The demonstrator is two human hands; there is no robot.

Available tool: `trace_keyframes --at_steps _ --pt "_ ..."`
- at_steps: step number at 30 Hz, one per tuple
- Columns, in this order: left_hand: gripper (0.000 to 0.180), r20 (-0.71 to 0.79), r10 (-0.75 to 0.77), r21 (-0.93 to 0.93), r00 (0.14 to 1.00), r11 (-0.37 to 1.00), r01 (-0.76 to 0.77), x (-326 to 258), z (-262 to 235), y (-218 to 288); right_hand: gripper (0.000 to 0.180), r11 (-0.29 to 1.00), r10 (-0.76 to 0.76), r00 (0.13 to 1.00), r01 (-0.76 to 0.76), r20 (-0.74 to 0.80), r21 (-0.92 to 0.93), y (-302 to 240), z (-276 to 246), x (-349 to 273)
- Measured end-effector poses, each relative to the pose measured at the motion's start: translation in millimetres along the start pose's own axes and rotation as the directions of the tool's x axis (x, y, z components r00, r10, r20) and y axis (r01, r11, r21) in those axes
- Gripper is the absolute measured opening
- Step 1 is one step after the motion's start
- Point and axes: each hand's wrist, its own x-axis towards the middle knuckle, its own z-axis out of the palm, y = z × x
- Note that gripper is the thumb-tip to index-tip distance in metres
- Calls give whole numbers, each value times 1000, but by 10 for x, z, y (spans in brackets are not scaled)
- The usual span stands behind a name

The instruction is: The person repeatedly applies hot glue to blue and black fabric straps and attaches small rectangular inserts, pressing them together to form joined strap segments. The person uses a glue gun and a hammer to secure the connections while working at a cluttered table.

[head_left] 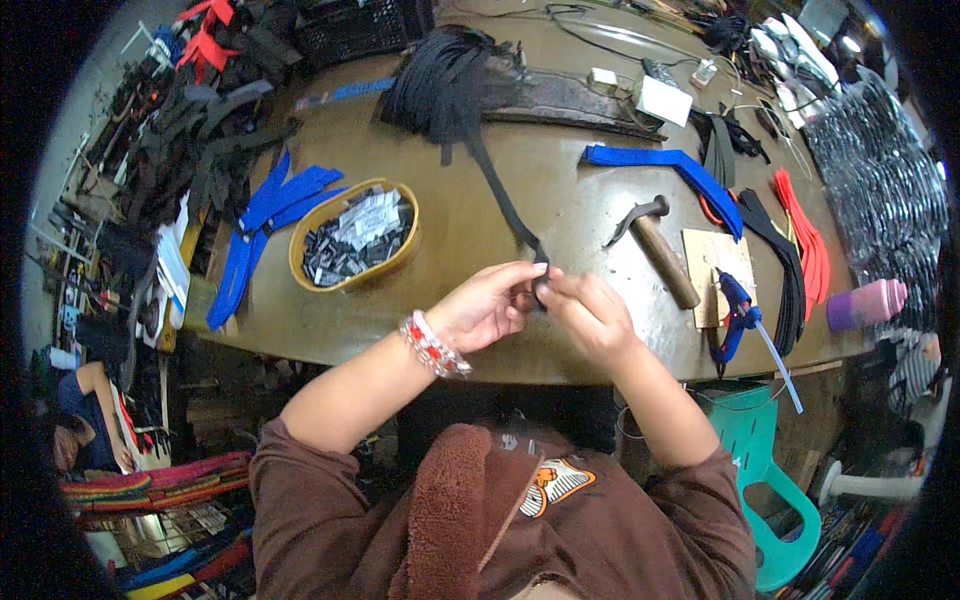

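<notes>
Both hands, left [487, 305] and right [590, 315], pinched shut on the near end of a black strap [505, 205]. Strap running long toward 11 o'clock across the surface [450, 240], up to the black bundle [440, 85]. Hammer [655, 245] at 2 o'clock.

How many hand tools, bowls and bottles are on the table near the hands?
Hammer: 1
Glue gun: 1
Bowl: 1
Bottle: 1
Total: 4
Both the left hand and the right hand hold a black strap, not a tool.
</notes>
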Motion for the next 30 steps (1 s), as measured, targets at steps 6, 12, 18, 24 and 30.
trace_keyframes --at_steps 6,12,18,24,30 --pt "10 -30 -76 399 997 913 82 476 -333 856 29 921 -244 957 178 156 347 -656 -133 -612" --pt "30 -156 428 785 890 601 -152 1273 -262 1422 30 973 223 943 -229 247 -4 -717 224 -668" --pt "46 438 539 862 719 -480 -165 618 -412 507 33 961 276 955 -275 105 -26 -643 319 -651" --pt "63 462 496 823 735 -549 -147 294 -541 10 24 931 360 929 -363 84 31 -722 363 -607" --pt "68 468 494 811 732 -568 -135 342 -496 0 39 647 695 536 -757 -478 92 -260 -290 -1018"
